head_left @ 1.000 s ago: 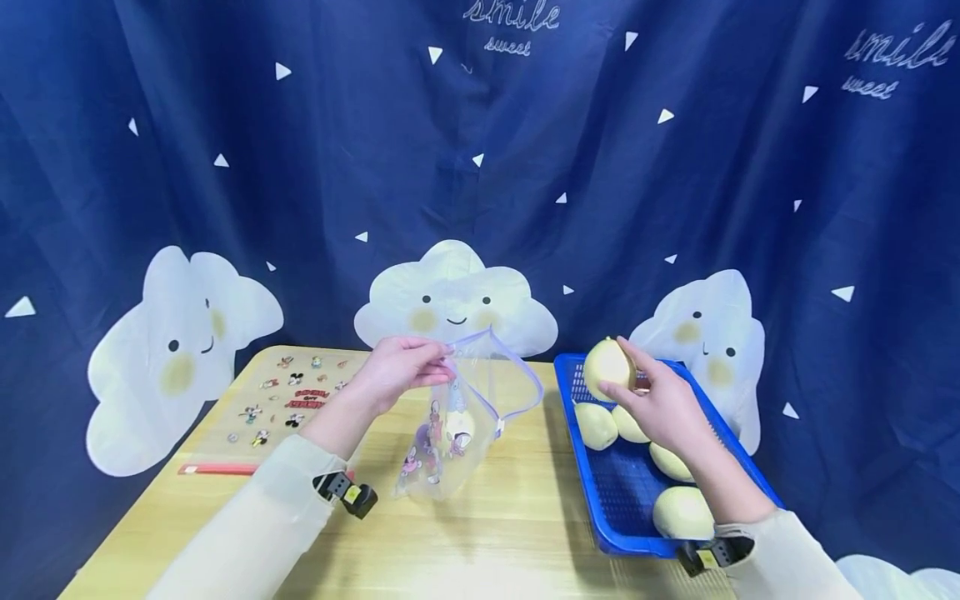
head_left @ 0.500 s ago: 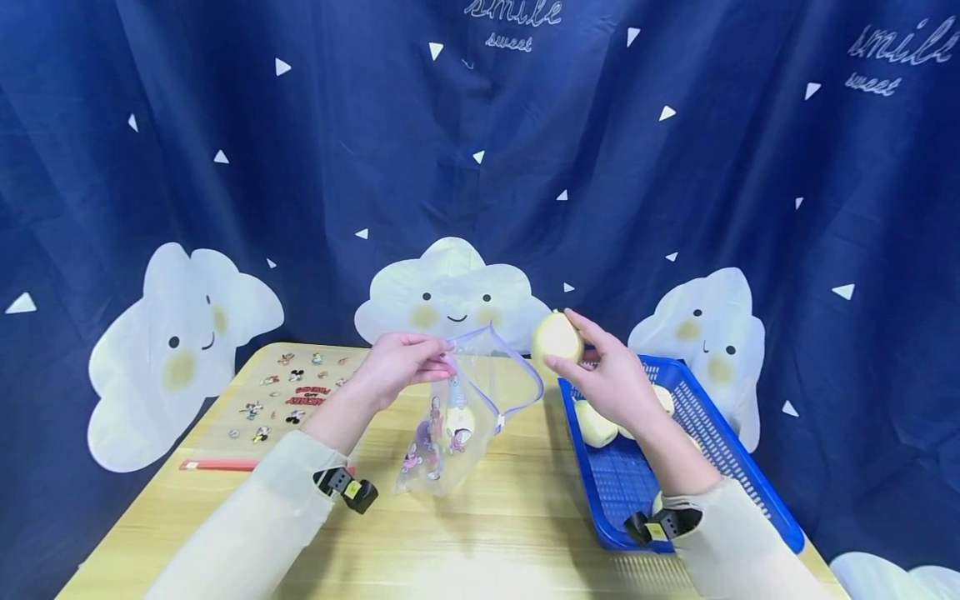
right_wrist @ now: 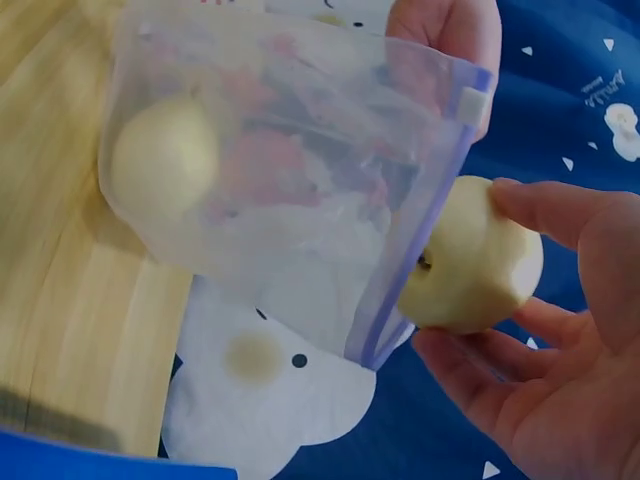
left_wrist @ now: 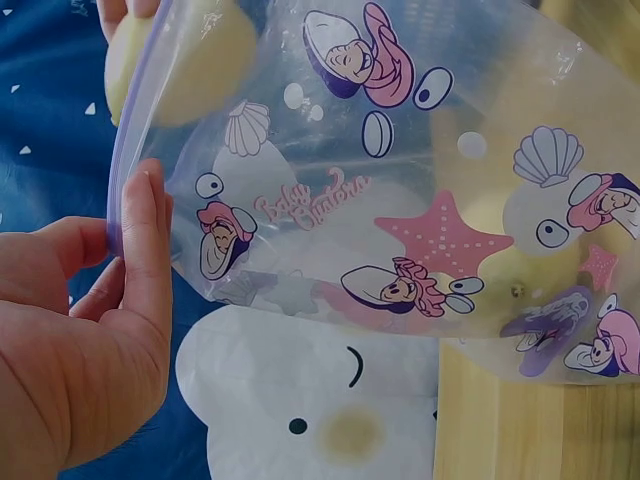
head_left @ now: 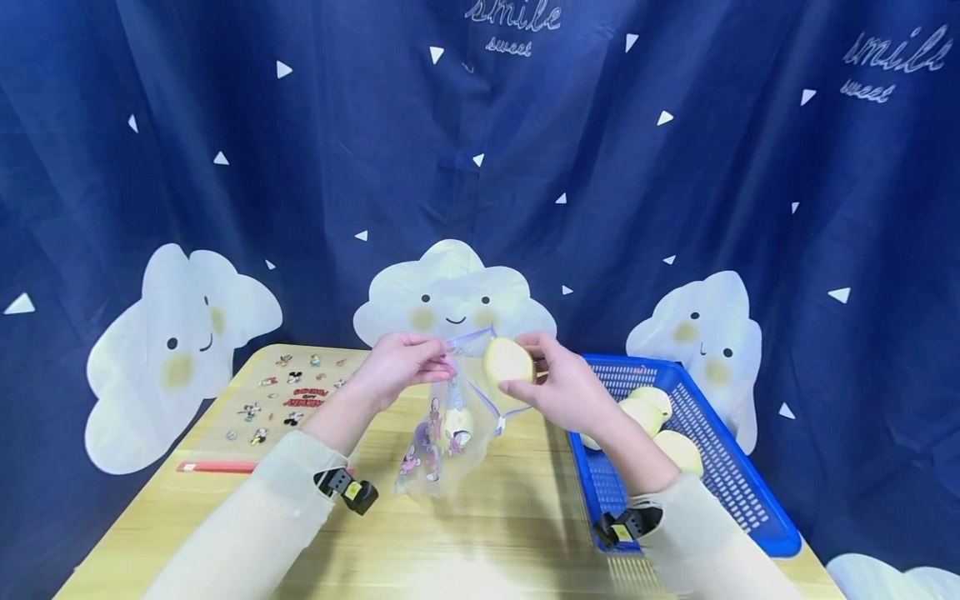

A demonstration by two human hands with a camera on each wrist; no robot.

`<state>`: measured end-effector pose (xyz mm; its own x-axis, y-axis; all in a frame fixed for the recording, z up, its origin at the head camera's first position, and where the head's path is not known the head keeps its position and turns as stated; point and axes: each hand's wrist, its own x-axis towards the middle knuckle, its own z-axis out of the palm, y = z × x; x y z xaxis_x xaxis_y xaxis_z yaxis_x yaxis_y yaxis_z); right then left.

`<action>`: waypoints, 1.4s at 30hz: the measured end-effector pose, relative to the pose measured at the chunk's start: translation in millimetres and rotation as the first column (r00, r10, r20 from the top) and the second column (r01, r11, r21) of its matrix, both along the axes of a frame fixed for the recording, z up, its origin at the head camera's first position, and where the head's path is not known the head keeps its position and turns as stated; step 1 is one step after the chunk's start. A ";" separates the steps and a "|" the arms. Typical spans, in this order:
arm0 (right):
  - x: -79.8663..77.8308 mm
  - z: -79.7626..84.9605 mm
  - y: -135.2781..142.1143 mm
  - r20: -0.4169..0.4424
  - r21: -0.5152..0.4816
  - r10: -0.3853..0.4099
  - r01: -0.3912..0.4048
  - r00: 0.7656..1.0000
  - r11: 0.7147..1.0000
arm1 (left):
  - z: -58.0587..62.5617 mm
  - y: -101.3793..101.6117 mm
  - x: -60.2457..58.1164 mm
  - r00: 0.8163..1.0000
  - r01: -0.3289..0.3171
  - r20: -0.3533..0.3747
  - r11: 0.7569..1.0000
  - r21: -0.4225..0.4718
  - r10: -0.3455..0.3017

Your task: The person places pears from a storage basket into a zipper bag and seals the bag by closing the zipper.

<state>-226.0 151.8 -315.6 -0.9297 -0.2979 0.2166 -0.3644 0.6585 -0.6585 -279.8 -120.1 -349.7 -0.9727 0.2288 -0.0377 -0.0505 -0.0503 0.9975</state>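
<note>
My left hand (head_left: 405, 367) pinches the purple-edged rim of a clear zip bag (left_wrist: 300, 220) printed with cartoon figures, shells and a pink starfish. The bag's mouth gapes to the right, and a pale yellow pear (right_wrist: 165, 155) sits low inside it. In my right hand (head_left: 558, 379) is another pale yellow pear (right_wrist: 480, 255), gripped between thumb and fingers. That pear is at the bag's mouth; in the right wrist view its stem end is partly behind the purple zip edge. A white slider (right_wrist: 473, 105) shows at one end of the zip.
At the right, a blue plastic basket (head_left: 750, 492) holds several more pears (head_left: 678, 452), partly hidden by my right arm. A flat printed bag (head_left: 270, 400) with a red slide strip (head_left: 217, 467) lies at the table's left. Behind the table (head_left: 450, 550) hangs a dark blue curtain (head_left: 480, 200).
My right hand has carried the pear leftward from above the basket to the mouth of the zip bag. My left hand stays in place, holding the bag's rim.
</note>
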 end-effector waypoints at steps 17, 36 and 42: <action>-5.0 -2.8 -7.4 0.135 0.244 0.163 -0.192 0.977 0.951 | 6.2 10.2 7.2 1.000 0.005 0.003 1.000 0.010 -0.005; 25.4 -14.7 120.0 0.030 0.219 -0.062 0.054 0.998 0.974 | 5.6 -7.1 3.3 0.998 -0.056 -0.018 0.998 0.031 0.056; 36.6 -38.1 162.1 0.036 0.300 -0.113 0.097 0.993 0.949 | 6.4 -7.9 4.7 0.999 -0.040 -0.018 0.999 0.025 0.040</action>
<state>-189.4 313.9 -353.7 -0.9669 -0.2414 0.0832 -0.2528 0.8601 -0.4431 -275.1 -128.0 -343.3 -0.9816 0.1904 -0.0149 -0.0300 -0.0764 0.9966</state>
